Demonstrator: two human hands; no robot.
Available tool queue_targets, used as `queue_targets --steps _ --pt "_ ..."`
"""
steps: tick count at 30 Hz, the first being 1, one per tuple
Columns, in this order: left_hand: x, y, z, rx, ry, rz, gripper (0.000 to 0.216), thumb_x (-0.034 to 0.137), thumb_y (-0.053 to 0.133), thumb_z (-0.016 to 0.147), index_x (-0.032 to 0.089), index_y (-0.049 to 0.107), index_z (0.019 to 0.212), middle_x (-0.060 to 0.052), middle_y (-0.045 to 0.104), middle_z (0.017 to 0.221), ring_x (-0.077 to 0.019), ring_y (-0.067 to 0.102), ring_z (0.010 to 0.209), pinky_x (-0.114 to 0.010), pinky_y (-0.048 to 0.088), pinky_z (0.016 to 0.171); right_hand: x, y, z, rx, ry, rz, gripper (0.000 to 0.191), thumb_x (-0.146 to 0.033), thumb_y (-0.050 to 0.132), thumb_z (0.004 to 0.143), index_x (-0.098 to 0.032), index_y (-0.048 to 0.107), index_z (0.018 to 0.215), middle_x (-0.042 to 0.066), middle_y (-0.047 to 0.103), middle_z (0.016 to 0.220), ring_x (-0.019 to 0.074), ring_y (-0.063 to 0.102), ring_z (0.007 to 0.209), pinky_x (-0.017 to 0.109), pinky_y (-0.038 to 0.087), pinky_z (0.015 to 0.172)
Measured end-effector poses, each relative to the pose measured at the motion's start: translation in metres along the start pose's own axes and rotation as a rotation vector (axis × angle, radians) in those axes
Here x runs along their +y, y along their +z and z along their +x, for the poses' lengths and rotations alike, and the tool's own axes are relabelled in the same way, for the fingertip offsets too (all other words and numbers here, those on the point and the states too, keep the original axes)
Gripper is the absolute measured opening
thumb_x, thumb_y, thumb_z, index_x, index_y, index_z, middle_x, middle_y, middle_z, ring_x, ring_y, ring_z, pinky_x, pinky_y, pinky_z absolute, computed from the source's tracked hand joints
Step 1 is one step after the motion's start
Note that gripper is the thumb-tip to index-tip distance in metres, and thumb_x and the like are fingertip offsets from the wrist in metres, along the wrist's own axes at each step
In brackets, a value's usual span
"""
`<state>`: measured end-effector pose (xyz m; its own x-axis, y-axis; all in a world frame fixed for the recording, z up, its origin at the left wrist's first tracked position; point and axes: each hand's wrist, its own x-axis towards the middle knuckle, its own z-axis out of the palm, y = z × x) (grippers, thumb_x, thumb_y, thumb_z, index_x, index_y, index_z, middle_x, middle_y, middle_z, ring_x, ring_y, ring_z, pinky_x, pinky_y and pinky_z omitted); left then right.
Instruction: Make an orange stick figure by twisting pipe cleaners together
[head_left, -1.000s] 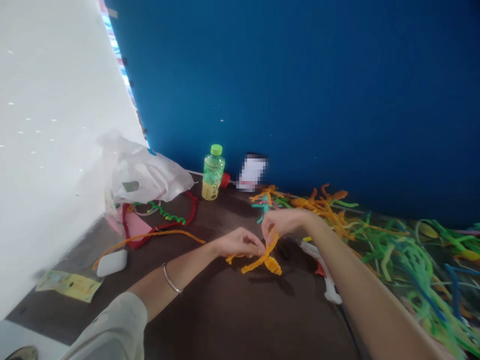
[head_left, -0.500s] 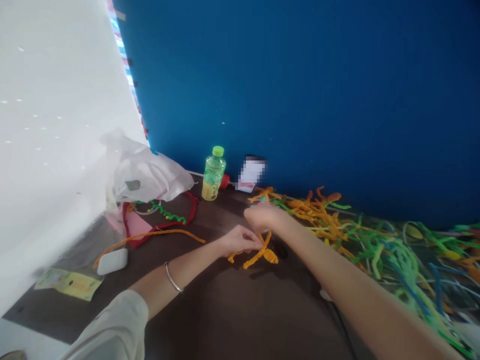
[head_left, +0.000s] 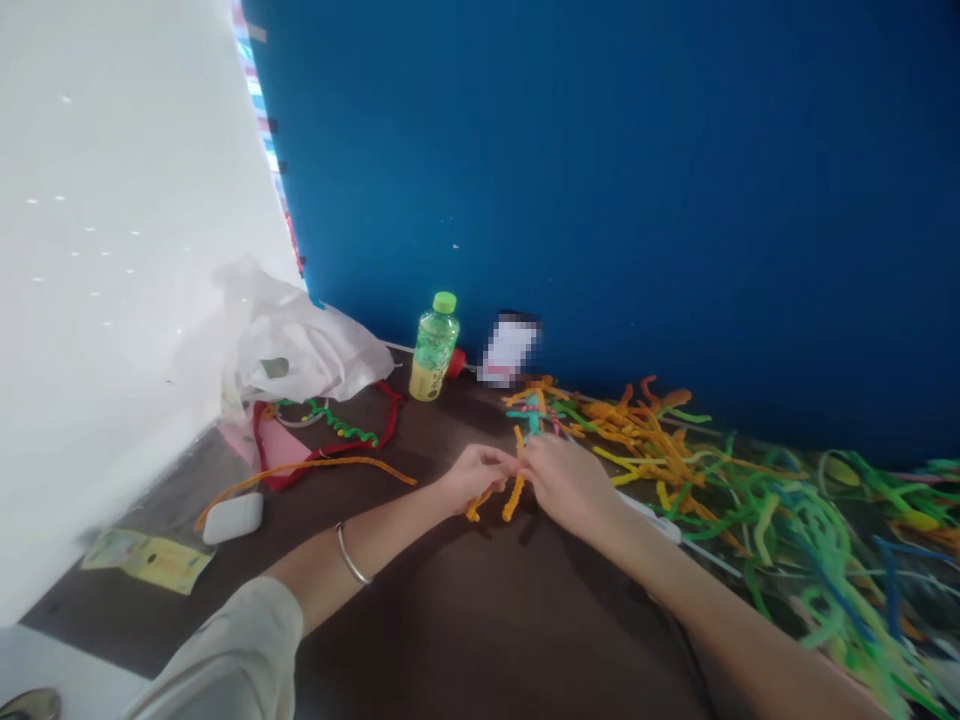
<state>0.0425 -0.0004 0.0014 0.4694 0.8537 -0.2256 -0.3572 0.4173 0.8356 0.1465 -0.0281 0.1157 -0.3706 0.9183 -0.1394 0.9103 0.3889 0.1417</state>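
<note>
In the middle of the head view, my left hand (head_left: 478, 476) is closed, thumb and fingers pinching a twisted orange pipe-cleaner piece (head_left: 514, 497). My right hand (head_left: 568, 480) meets it from the right, its fingertips closed on the same piece. Orange fuzzy ends stick up and hang down between the two hands; the fingers hide the rest. Just beyond my right hand lies a small teal and pink pipe-cleaner shape (head_left: 534, 412). A single long orange pipe cleaner (head_left: 322, 464) stretches across the table to the left.
A green-capped drink bottle (head_left: 435, 350) stands at the back beside a phone (head_left: 510, 350). Piles of orange pipe cleaners (head_left: 637, 425) and green ones (head_left: 810, 530) spread along the right. At left are a white plastic bag (head_left: 315, 345), a white case (head_left: 233, 518) and a yellow paper strip (head_left: 150, 560).
My right hand has come down and toward me from above the orange piece, and now grips it beside my left hand. The teal and pink shape shows more. The view has shifted slightly.
</note>
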Motion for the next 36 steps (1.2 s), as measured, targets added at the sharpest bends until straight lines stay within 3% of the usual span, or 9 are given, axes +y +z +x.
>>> queue_targets --steps 7,15,22,30,36 --pt "0.002 0.0 -0.002 -0.04 0.05 -0.03 0.03 0.034 0.072 0.053 0.01 0.054 0.062 0.005 0.047 0.048 -0.0002 0.035 0.037 -0.017 0.022 0.039 0.029 -0.004 -0.005 -0.036 0.134 0.357 0.019 -0.024 0.047 0.075 -0.021 0.065 0.069 0.005 0.065 0.08 0.0195 0.058 0.076 0.026 0.038 0.061" --pt "0.004 -0.006 -0.001 -0.081 0.113 0.13 0.03 0.036 0.068 0.06 0.01 0.057 0.069 0.004 0.047 0.05 -0.0021 0.039 0.041 -0.017 0.026 0.042 0.061 0.012 0.007 -0.176 0.036 0.708 0.019 -0.031 0.05 0.071 -0.017 0.063 0.069 0.004 0.065 0.071 0.0174 0.057 0.067 0.026 0.041 0.062" --pt "0.005 -0.012 -0.002 -0.235 0.031 0.004 0.028 0.031 0.071 0.058 0.009 0.058 0.069 0.005 0.044 0.046 -0.0025 0.039 0.041 -0.018 0.026 0.043 0.063 0.021 0.009 -0.229 -0.053 0.781 0.023 -0.034 0.051 0.069 -0.016 0.064 0.074 0.003 0.065 0.074 0.0177 0.057 0.071 0.026 0.041 0.065" --pt "0.01 -0.012 -0.009 -0.391 -0.104 0.151 0.026 0.029 0.071 0.057 0.009 0.064 0.074 0.003 0.048 0.045 -0.0029 0.038 0.039 -0.017 0.019 0.038 0.071 0.028 0.024 -0.413 -0.099 0.802 0.022 -0.029 0.061 0.058 -0.017 0.068 0.074 0.003 0.068 0.071 0.0191 0.061 0.071 0.024 0.043 0.063" --pt "0.017 -0.007 -0.014 -0.391 -0.179 0.25 0.031 0.031 0.074 0.053 0.009 0.067 0.074 0.002 0.051 0.046 -0.0032 0.04 0.039 -0.017 0.021 0.037 0.068 0.018 0.044 -0.637 -0.175 0.697 0.021 -0.029 0.064 0.055 -0.018 0.069 0.071 0.002 0.069 0.073 0.0179 0.061 0.07 0.022 0.042 0.059"
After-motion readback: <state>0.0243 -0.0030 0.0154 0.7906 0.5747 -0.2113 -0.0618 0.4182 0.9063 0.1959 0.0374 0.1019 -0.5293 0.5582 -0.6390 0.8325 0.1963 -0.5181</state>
